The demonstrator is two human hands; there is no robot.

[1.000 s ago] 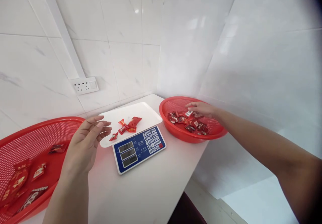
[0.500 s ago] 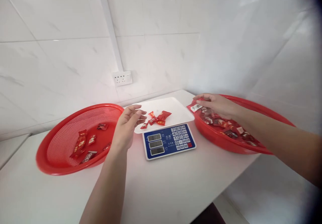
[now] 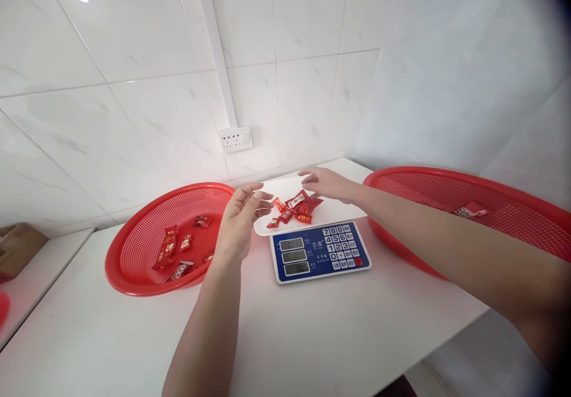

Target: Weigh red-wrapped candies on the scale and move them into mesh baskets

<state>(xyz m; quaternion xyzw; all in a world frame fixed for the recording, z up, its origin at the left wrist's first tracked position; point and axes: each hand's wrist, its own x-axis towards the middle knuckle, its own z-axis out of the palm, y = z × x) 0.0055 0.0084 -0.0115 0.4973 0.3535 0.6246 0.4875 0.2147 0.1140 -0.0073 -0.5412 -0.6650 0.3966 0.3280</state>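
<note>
Several red wrapped candies (image 3: pixel 297 206) lie in a small pile on the white pan (image 3: pixel 343 209) of a digital scale (image 3: pixel 321 251) with a blue front panel. My right hand (image 3: pixel 325 184) is above the far side of the pan, just behind the pile, its fingers apart and nothing held. A red packet with a white label (image 3: pixel 296 200) lies on top of the pile, in front of those fingers. My left hand (image 3: pixel 241 215) hovers by the pan's left edge with fingers loosely curled and apart, holding nothing.
To the left stands a red mesh basket (image 3: pixel 129 242) with several candies in it. A larger red basket (image 3: pixel 401 174) sits to the right, partly hidden by my right arm. A wall socket (image 3: pixel 235 139) is behind; a cardboard box (image 3: pixel 20 248) is far left.
My right hand has moved left from the right basket to above the pan and let go of the labelled packet, which now lies on the pile. My left hand stays by the pan.
</note>
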